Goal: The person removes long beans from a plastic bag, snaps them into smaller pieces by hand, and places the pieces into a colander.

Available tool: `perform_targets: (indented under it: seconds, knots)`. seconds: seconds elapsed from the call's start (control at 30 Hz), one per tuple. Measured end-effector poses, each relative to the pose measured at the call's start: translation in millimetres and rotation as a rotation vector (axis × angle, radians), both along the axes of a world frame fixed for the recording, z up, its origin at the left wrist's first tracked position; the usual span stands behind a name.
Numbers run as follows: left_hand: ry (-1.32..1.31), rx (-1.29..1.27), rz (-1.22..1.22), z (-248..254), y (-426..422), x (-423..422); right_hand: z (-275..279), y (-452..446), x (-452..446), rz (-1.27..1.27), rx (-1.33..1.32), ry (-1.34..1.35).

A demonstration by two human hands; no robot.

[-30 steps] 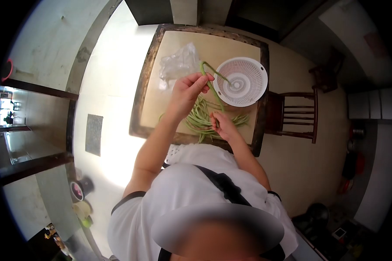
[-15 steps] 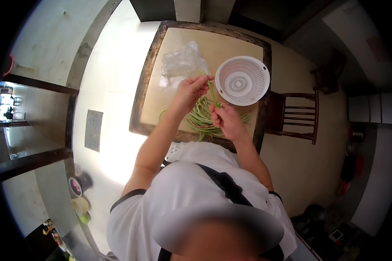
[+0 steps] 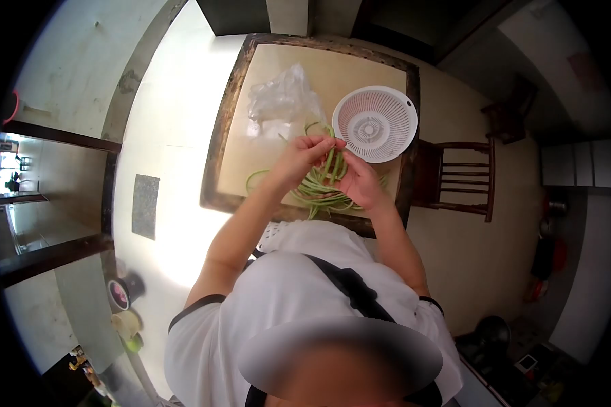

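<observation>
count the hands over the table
2: the left hand, and beside it the right hand. Both are above or close to the long green beans, near the white colander. No others are visible.

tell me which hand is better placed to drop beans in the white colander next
Probably the right hand: it is on the same side as the white colander, while the left hand is farther left, pinching long beans. Slight edge: both hands are close.

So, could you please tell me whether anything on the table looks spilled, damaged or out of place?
Nothing stands out as spilled or damaged. At most, one green bean curls out left of the main pile, looking slightly stray.
</observation>
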State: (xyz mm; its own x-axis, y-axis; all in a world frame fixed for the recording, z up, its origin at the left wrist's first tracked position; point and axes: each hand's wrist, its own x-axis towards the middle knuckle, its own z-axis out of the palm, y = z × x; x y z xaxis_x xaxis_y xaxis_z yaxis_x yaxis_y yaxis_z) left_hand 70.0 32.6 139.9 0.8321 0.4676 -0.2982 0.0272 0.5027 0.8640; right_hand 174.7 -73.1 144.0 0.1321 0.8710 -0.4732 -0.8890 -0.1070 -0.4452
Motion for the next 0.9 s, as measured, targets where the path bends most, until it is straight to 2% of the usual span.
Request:
perform_targets:
  seconds: [0.07, 0.13, 0.23, 0.3, 0.33, 0.4, 0.43, 0.5, 0.57, 0.6, 0.67, 0.73, 0.8, 0.87, 0.9]
  knots:
    - [0.013, 0.048, -0.045, 1.9, 1.5, -1.6, 6.9, 0.2, -1.6, 0.123, 0.125, -0.186]
    - [0.024, 0.094, -0.084, 1.8, 0.7, -1.1, -11.8, -4.6, 4.7, 0.149, 0.162, -0.256]
    - [0.089, 0.059, 0.045, -5.0, 2.0, 0.6, -16.5, -6.8, 7.1, 0.211, 0.148, -0.392]
    - [-0.143, -0.427, 0.23, -8.0, 8.8, -1.1, -15.8, -6.9, 0.5, 0.237, 0.098, -0.46]
    - [-0.143, -0.426, 0.231, -8.0, 8.9, -1.9, -17.8, -6.1, -6.8, 0.219, 0.033, -0.519]
    - [-0.037, -0.085, 0.202, -7.4, 8.7, -1.7, -32.1, -3.1, -7.8, 0.195, -0.032, -0.582]
    - [-0.039, -0.085, 0.199, -6.8, 4.0, -1.3, -53.2, 0.1, -3.7, 0.189, -0.112, -0.578]
    - [-0.029, 0.206, 0.114, -2.9, -10.0, 0.4, -89.0, 3.1, 6.4, 0.184, -0.191, -0.575]
    - [-0.049, 0.215, 0.149, 5.0, -12.7, 0.1, -111.5, 0.8, 17.0, 0.165, -0.332, -0.373]
    - [-0.054, 0.138, 0.158, 11.4, -12.5, -0.3, -102.8, 2.2, 16.0, 0.165, -0.331, -0.375]
    - [-0.058, 0.056, 0.173, 10.4, -10.6, -0.5, -62.5, 4.1, 10.0, -0.057, -0.26, -0.131]
    - [0.039, 0.068, 0.102, 0.1, -4.4, -2.1, -7.0, 5.4, 2.0, -0.03, -0.167, -0.103]
    - [0.012, 0.034, 0.062, 3.9, -4.9, -3.1, 2.9, 5.1, 0.2, -0.015, -0.068, -0.076]
    - [-0.019, -0.002, 0.022, 3.8, -5.3, -0.7, -12.0, 2.6, 3.0, 0.215, 0.171, -0.478]
    - [-0.044, -0.088, 0.092, 0.9, -4.9, 1.2, -16.0, 1.3, 4.1, 0.214, 0.17, -0.479]
